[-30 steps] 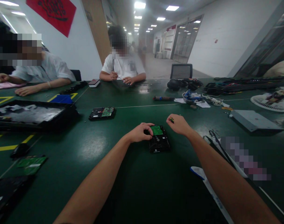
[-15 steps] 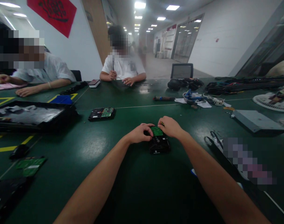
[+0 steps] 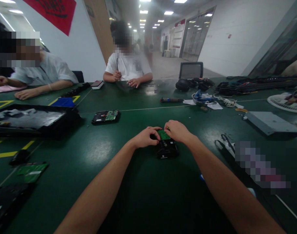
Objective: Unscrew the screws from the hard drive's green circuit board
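Observation:
A black hard drive (image 3: 167, 151) lies on the green table straight ahead of me, its green circuit board (image 3: 164, 135) facing up. My left hand (image 3: 146, 136) grips the drive's left side, thumb near the edge of the board and fingers over the far side. Over the board's right far corner, my right hand (image 3: 177, 130) is closed in a pinch. A bit of yellow shows by those fingertips, but what it belongs to is hidden.
Another hard drive (image 3: 106, 117) lies farther left. A black tray-like housing (image 3: 36, 120) and a loose circuit board (image 3: 32, 171) are at left. On the right are a grey metal box (image 3: 272, 123) and a basket of parts (image 3: 200, 100). Two people sit across the table.
The view has shifted slightly. Both hands stay at the hard drive in nearly the same grip, with only small finger movement.

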A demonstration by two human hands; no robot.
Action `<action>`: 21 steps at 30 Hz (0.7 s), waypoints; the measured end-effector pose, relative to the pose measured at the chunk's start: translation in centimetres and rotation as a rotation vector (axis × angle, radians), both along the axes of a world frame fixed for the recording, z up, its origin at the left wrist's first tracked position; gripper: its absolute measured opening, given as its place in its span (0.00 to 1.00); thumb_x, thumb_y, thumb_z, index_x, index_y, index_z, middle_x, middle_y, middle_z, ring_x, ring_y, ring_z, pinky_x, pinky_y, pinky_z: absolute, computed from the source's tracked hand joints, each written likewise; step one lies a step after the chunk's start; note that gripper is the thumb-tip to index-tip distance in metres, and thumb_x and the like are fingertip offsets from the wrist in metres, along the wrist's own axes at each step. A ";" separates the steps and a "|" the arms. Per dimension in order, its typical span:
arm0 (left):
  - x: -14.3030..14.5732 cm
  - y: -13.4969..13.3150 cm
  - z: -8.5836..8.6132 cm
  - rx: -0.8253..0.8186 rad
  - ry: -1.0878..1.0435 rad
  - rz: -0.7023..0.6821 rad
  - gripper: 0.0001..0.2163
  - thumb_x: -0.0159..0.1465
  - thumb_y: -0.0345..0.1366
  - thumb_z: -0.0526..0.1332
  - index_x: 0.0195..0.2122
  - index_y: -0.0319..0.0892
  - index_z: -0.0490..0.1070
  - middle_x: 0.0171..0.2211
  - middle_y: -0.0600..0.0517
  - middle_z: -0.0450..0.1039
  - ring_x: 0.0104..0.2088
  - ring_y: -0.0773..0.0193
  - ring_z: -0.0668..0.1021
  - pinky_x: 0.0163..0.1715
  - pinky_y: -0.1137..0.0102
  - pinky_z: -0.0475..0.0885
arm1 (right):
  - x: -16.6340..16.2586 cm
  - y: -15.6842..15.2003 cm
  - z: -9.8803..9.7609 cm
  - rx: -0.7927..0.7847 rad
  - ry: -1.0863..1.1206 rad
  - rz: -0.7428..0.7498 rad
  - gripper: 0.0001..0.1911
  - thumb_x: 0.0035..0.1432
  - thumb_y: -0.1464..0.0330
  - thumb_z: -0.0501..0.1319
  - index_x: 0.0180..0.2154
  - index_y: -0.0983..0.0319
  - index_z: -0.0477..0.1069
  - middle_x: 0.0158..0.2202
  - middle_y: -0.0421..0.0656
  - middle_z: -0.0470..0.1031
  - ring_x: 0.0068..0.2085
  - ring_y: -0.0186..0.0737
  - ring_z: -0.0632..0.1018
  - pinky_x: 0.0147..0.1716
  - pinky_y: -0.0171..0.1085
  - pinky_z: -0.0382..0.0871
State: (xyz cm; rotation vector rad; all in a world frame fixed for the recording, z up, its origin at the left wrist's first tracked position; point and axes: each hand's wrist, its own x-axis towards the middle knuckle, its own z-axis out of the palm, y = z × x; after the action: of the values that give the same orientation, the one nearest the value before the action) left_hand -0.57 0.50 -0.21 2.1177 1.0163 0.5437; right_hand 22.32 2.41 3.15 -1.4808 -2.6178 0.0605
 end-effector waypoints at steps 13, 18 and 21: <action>0.0 0.2 -0.3 0.020 -0.010 -0.007 0.09 0.55 0.36 0.70 0.38 0.46 0.80 0.67 0.50 0.66 0.68 0.48 0.67 0.70 0.51 0.54 | 0.1 -0.3 1.2 -0.010 -0.020 0.011 0.08 0.63 0.69 0.60 0.40 0.58 0.79 0.43 0.47 0.80 0.44 0.48 0.80 0.43 0.40 0.71; 0.1 0.0 0.0 0.012 -0.015 -0.001 0.09 0.55 0.36 0.69 0.39 0.46 0.80 0.67 0.49 0.67 0.67 0.48 0.67 0.70 0.51 0.53 | 1.3 0.2 2.5 0.038 0.159 0.025 0.19 0.63 0.75 0.55 0.53 0.65 0.74 0.49 0.52 0.79 0.52 0.48 0.77 0.55 0.42 0.68; 0.1 -0.1 0.1 0.015 -0.033 -0.015 0.10 0.55 0.35 0.69 0.40 0.46 0.80 0.67 0.48 0.67 0.68 0.49 0.67 0.69 0.52 0.55 | 1.9 0.0 4.2 0.083 0.297 0.019 0.24 0.63 0.76 0.54 0.60 0.67 0.69 0.53 0.54 0.77 0.54 0.49 0.76 0.58 0.45 0.67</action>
State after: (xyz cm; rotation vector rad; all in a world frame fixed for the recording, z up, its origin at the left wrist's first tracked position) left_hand -0.47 0.43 -0.11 2.1211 0.9805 0.5786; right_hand 24.24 2.37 7.40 -1.3077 -2.3675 0.1588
